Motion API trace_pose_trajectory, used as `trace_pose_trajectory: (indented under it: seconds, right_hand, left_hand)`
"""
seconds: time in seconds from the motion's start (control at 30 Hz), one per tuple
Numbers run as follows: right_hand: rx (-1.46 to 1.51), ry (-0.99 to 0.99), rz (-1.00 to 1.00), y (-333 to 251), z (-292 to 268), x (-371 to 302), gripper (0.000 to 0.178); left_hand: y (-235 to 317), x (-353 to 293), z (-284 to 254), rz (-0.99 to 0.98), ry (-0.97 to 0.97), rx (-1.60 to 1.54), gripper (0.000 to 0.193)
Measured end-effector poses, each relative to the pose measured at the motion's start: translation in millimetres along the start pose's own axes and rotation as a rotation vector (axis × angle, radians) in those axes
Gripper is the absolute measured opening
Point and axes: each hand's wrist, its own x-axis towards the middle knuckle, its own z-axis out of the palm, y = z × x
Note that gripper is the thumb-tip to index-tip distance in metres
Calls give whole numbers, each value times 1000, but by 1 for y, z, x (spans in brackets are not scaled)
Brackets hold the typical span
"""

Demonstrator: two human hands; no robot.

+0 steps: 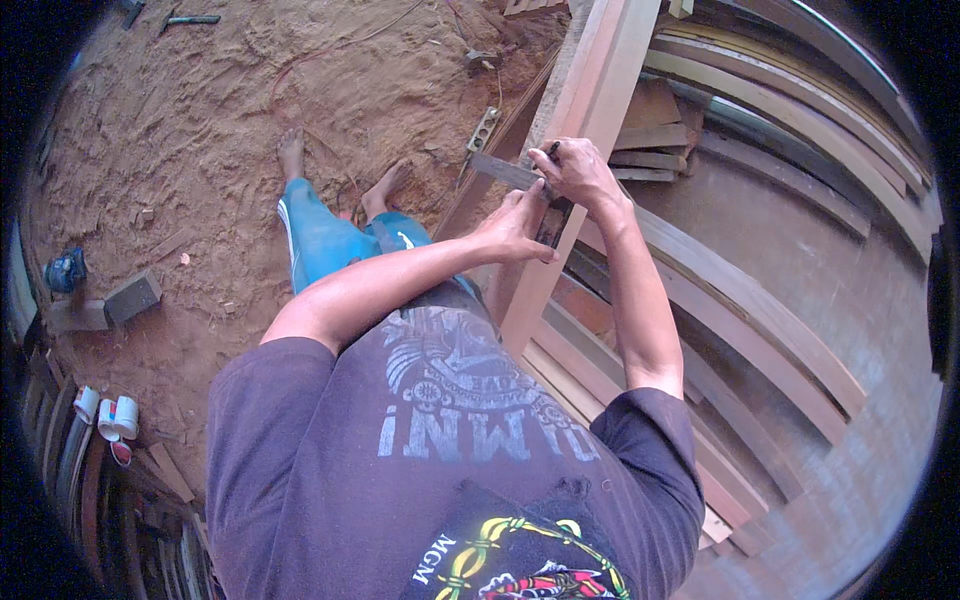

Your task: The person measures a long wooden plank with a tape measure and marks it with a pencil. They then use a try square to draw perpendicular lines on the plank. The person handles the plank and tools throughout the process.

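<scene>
A long, pinkish timber beam (588,92) runs from the top centre down past my waist. Across it lies a try square with a flat grey blade (502,170), which sticks out past the beam's left edge. My left hand (518,224) is closed on the square's dark stock, pressing it to the wood. Just beyond it, my right hand (582,174) pinches a thin dark pencil or pen (553,149) above the beam, beside the blade. The fingers hide its tip, along with part of the square.
Several boards (740,300) lie stacked on the right. A power strip (484,130) with a cable is left of the beam. Sawdust covers the ground (200,120), with a hammer (192,20), wood blocks (133,297), a blue power tool (66,270) and white containers (120,418).
</scene>
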Motion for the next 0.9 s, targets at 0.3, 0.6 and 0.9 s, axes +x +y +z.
trace_pose_trajectory:
  seconds: [0.3, 0.6, 0.9]
  right_hand:
    - [-51, -28, -61, 7, 7, 11, 46]
    - [-56, -48, -39, 0, 2, 10, 44]
    - [-137, -75, -46, -2, 7, 6, 41]
  left_hand:
    - [6, -5, -1, -37, 4, 20, 144]
    - [5, -6, -2, -32, -6, 29, 145]
    - [3, -1, -7, -24, -76, 25, 142]
